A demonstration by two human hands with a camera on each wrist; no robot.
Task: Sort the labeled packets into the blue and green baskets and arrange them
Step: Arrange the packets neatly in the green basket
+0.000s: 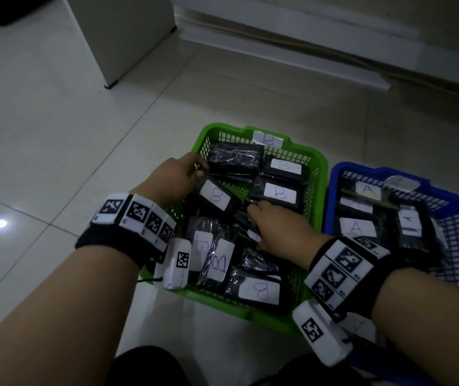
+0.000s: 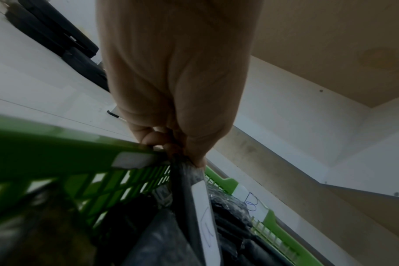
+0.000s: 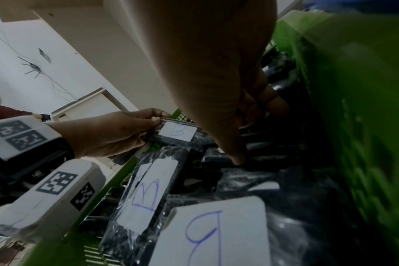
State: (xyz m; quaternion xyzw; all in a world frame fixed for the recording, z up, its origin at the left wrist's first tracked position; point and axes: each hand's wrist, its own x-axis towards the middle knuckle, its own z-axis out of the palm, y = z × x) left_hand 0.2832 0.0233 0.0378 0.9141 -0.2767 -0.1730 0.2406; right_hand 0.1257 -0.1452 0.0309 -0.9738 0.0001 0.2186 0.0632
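The green basket (image 1: 217, 129) holds several black packets with white "B" labels, lying at mixed angles. My left hand (image 1: 199, 169) pinches the top corner of one B packet (image 1: 215, 196) near the basket's left wall, lifted and tilted over the others. The left wrist view has the same pinch (image 2: 176, 153) on the packet (image 2: 205, 216). My right hand (image 1: 254, 227) reaches into the middle of the pile, its thumb and curled fingers round a black packet (image 1: 240, 225). The right wrist view shows that hand (image 3: 253, 131) and the held B packet (image 3: 178, 133). The blue basket (image 1: 362, 166) holds A packets (image 1: 357, 228).
The baskets stand side by side on a pale tiled floor, green on the left, blue on the right. A paper "B" tag (image 1: 268, 139) sits on the green basket's far rim. A white cabinet (image 1: 128, 37) stands at the back left, a low white ledge (image 1: 306, 51) behind.
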